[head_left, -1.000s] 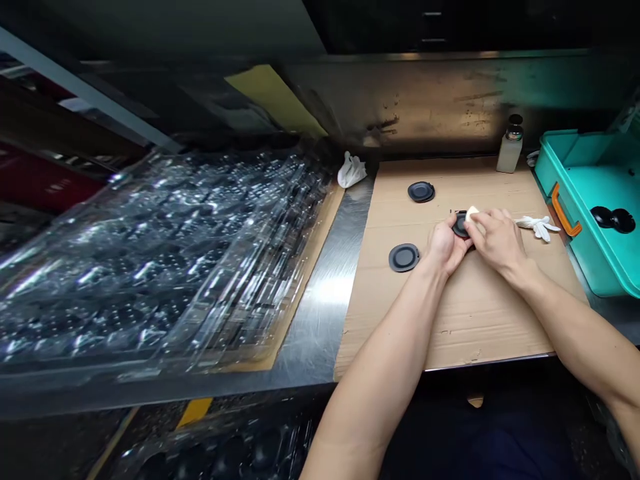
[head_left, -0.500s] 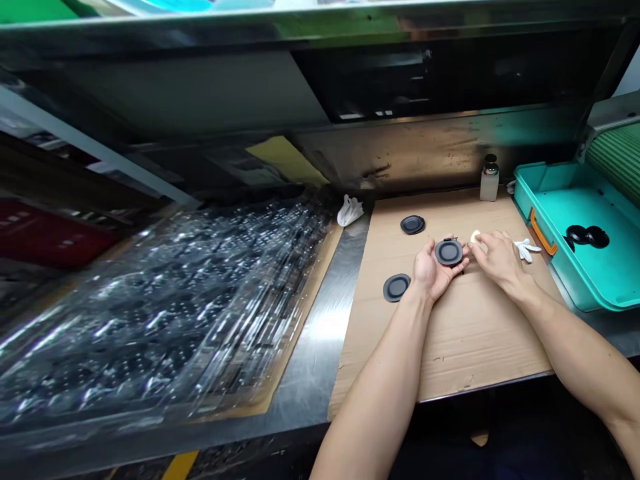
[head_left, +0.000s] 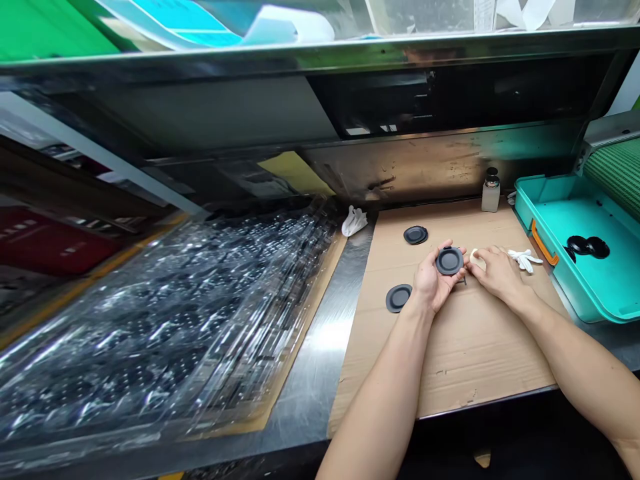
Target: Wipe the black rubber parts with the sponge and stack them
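Note:
My left hand [head_left: 431,283] is closed around the edge of a round black plastic disc [head_left: 449,261] with a raised ring, held above the cardboard. My right hand [head_left: 500,275] is just to the right, its thumb and fingers pinched on a small white piece [head_left: 473,256], mostly hidden by the fingers. Its kind cannot be made out. Two similar objects lie on the cardboard: one black disc [head_left: 415,235] beyond my left hand and another disc [head_left: 399,298] beside my left wrist.
The cardboard sheet [head_left: 480,360] covers the metal bench. A glass bottle [head_left: 491,193] with a dark top stands at its back edge. White crumpled cloths [head_left: 525,260] lie right. A teal bin [head_left: 620,280] holds black round parts [head_left: 597,247]. Clear plastic trays [head_left: 165,320] are stacked left.
The camera has tilted up a little, so the bench things sit lower in view. Both hands keep their hold; the disc is turned slightly in my left hand.

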Demonstrator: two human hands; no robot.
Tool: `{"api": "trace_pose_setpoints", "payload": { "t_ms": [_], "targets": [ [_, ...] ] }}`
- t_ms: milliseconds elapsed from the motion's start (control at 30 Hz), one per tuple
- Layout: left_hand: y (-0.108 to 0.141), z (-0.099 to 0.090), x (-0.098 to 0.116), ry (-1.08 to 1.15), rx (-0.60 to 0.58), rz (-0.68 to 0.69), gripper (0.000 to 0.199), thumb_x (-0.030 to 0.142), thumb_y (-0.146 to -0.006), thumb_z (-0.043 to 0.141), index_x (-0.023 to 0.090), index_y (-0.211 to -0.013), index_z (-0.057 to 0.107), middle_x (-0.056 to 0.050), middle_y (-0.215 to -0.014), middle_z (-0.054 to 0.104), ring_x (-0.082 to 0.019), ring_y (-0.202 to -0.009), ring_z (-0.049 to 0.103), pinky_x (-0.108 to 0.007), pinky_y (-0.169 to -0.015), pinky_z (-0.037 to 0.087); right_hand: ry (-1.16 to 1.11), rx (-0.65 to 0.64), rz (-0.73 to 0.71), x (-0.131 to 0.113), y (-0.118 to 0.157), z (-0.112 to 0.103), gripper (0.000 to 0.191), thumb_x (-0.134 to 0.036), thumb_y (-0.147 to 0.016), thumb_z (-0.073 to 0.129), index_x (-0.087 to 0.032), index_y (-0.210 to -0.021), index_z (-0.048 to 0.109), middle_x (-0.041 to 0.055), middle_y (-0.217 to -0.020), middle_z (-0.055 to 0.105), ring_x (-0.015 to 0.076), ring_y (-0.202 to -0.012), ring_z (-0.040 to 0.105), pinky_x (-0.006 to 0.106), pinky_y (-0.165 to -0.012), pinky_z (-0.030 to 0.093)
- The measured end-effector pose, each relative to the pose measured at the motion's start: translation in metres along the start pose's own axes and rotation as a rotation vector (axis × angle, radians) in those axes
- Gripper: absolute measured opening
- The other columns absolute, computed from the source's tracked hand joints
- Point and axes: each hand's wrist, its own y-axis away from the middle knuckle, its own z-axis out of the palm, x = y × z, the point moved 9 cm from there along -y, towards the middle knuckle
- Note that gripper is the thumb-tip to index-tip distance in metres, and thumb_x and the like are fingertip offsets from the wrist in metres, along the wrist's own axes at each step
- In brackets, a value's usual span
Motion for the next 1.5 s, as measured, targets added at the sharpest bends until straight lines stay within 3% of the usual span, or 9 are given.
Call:
{"api": "trace_pose_setpoints", "payload": {
  "t_ms": [200,367,533,800,933,1067,1200,1300,1500],
  "targets": [
    [0.002,0.002,0.011,-0.303,0.005,0.289,0.039,0.034,-0.088,0.067,0.014,-0.122,0.064,-0.014,-0.118,0.072,-0.023,-0.104,0.069,-0.033,-0.087,0.054,0.003,-0.023,0.003,-0.003,0.001,-0.002,0.030,-0.045,-0.101,0.053,-0.024,-0.115,0.070,0.0097,-0.114,0.068,0.0273,-0.110,0.058,0.034,-0.093,0.041],
    [0.032,0.033,0.019,-0.690,-0.107,0.624,0.092,0.031,-0.069,0.090,0.029,-0.150,0.046,-0.010,-0.141,0.060,-0.029,-0.139,0.050,-0.043,-0.121,0.034,-0.003,-0.081,0.012,-0.003,0.003,-0.003,0.029,-0.031,-0.099,0.051,-0.023,-0.121,0.067,0.0108,-0.116,0.067,0.0270,-0.110,0.058,0.033,-0.091,0.043],
    [0.040,0.042,0.009,-0.724,-0.131,0.596,0.111,0.033,-0.066,0.092,0.031,-0.158,0.032,-0.013,-0.154,0.048,-0.034,-0.148,0.038,-0.048,-0.123,0.033,-0.008,-0.107,0.057,0.001,0.003,-0.002,0.028,-0.028,-0.097,0.050,-0.023,-0.118,0.068,0.0103,-0.116,0.068,0.0269,-0.107,0.059,0.033,-0.088,0.046],
    [0.043,0.043,0.011,-0.692,-0.170,0.684,0.097,0.028,-0.067,0.091,0.032,-0.151,0.041,-0.011,-0.153,0.048,-0.031,-0.144,0.043,-0.043,-0.120,0.037,0.000,-0.097,0.054,0.000,0.004,-0.004,0.028,-0.027,-0.097,0.051,-0.024,-0.119,0.069,0.0104,-0.112,0.068,0.0274,-0.105,0.060,0.033,-0.085,0.046],
    [0.023,0.012,0.021,-0.730,0.014,0.623,0.063,0.032,-0.077,0.083,0.030,-0.135,0.059,-0.010,-0.126,0.066,-0.032,-0.139,0.047,-0.045,-0.119,0.036,0.066,-0.056,0.108,0.003,0.005,-0.010,0.030,-0.039,-0.101,0.050,-0.023,-0.118,0.068,0.0124,-0.114,0.068,0.0295,-0.108,0.060,0.036,-0.087,0.045],
    [0.002,-0.016,0.027,-1.117,0.219,0.591,0.021,0.037,-0.089,0.067,0.026,-0.106,0.072,-0.014,-0.120,0.065,-0.038,-0.139,0.039,-0.056,-0.123,0.022,0.106,-0.013,0.132,0.007,0.004,-0.013,0.032,-0.046,-0.100,0.053,-0.022,-0.115,0.067,0.0122,-0.112,0.068,0.0301,-0.110,0.060,0.037,-0.089,0.044],
    [0.005,-0.011,0.028,-1.357,0.186,0.629,0.033,0.041,-0.096,0.056,0.024,-0.120,0.070,-0.017,-0.131,0.062,-0.038,-0.135,0.044,-0.059,-0.118,0.026,0.095,-0.014,0.118,0.010,0.002,-0.011,0.032,-0.046,-0.100,0.053,-0.022,-0.116,0.067,0.0118,-0.112,0.068,0.0288,-0.111,0.060,0.036,-0.089,0.044],
    [0.017,0.000,0.019,-1.436,-0.017,0.574,0.058,0.047,-0.082,0.075,0.027,-0.135,0.063,-0.016,-0.140,0.061,-0.040,-0.136,0.045,-0.058,-0.117,0.030,0.080,-0.012,0.130,0.012,0.001,-0.011,0.032,-0.047,-0.101,0.052,-0.023,-0.115,0.067,0.0115,-0.113,0.067,0.0280,-0.112,0.059,0.035,-0.089,0.044],
    [0.043,-0.005,0.013,-1.425,-0.129,0.540,0.075,0.022,-0.075,0.078,0.031,-0.146,0.055,-0.010,-0.130,0.067,-0.035,-0.126,0.055,-0.052,-0.112,0.039,0.069,0.005,0.133,0.013,0.002,-0.011,0.031,-0.045,-0.099,0.053,-0.023,-0.116,0.066,0.0112,-0.114,0.066,0.0289,-0.112,0.059,0.036,-0.088,0.044]
  ]
}}
